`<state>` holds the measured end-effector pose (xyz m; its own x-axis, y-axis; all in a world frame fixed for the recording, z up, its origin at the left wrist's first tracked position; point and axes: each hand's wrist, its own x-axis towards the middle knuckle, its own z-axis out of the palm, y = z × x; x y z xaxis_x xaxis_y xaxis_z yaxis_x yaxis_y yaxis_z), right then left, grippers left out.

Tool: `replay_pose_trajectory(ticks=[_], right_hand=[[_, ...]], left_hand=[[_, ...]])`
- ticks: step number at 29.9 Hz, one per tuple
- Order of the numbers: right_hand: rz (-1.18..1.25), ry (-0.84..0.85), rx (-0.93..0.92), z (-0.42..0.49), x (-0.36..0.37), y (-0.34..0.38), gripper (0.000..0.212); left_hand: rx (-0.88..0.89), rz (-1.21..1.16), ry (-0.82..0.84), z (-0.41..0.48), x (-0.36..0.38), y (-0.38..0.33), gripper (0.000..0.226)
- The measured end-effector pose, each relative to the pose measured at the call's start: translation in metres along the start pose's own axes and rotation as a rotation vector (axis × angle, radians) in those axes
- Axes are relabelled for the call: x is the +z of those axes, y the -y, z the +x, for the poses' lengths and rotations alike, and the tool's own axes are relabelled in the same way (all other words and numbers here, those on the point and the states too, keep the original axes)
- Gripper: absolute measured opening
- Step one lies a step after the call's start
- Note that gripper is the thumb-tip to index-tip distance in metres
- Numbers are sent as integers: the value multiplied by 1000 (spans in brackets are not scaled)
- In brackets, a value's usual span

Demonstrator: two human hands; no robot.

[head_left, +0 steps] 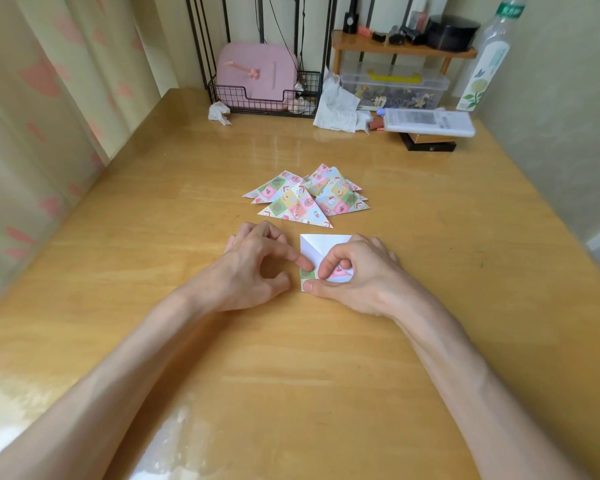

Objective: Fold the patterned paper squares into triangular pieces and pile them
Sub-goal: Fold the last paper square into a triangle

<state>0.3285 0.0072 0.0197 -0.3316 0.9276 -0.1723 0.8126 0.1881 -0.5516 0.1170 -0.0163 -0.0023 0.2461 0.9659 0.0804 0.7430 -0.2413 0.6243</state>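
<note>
A paper square (317, 249) lies white side up on the wooden table (153, 209), near its middle, with a patterned corner folded over at its lower edge. My right hand (354, 275) pinches that folded corner between thumb and forefinger. My left hand (257, 265) rests beside the sheet, its forefinger tip pressing the paper's left edge, the other fingers curled. Just behind the sheet sits a loose pile of several folded patterned triangles (309, 195).
Along the back edge stand a black wire basket (267, 95) with a pink case, crumpled tissues (336, 109), a clear storage box (395, 84), a small wooden shelf (402, 50), a tall bottle (485, 64) and a flat white package (430, 121). Curtains hang at the left.
</note>
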Motion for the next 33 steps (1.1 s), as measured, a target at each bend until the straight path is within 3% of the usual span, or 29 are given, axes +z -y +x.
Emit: replay_pose_trajectory(ticks=[20,26,33], right_hand=[[-29,-122,-56,-2,15,-5,41],[91,-149,-151,-6,9,-20,32],[-78,-283,-160,-9,19,-29,40]], left_hand=[[0,9,8,-2,0,-2,30],[17,40,-36,-1,3,-1,34],[33,82,-154,0,13,-7,50]])
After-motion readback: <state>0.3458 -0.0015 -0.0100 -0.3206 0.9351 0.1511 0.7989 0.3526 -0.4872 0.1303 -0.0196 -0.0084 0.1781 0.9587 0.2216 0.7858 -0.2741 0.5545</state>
